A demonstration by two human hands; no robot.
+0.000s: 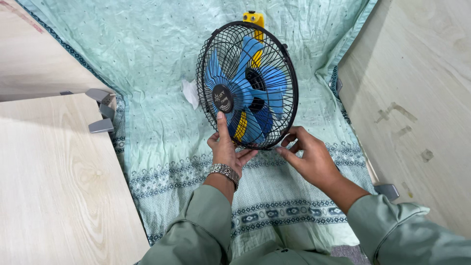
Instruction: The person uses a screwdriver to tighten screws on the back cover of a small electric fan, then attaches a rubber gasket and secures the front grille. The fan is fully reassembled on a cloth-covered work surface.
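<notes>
A pale green patterned cloth (162, 73) covers the floor between light wooden panels (54, 181), one at nine o'clock and another at three o'clock, and on it, just above the middle of the view, stands a small fan (247, 83) upright on its lower rim, tilted slightly back. Its black wire cage (208, 59) encloses blue blades (262, 81) with a yellow body showing behind and at twelve o'clock. The left hand (226, 147), wearing a metal bracelet (224, 172), is at the cage's six o'clock edge, one finger pointing up against the front grille near the dark hub (223, 98), the rest loosely curled below. The right hand (309, 157) sits at about five o'clock of the cage, its fingers (290, 138) partly spread and curled toward the rim, touching or just beside it; I cannot tell which. A scrap of white paper (190, 93) lies on the cloth at the fan's nine o'clock. To handle the cage well, I judge both hands should bear evenly on the outer ring, not the thin wires, keeping the fan steady so it does not tip backward.
</notes>
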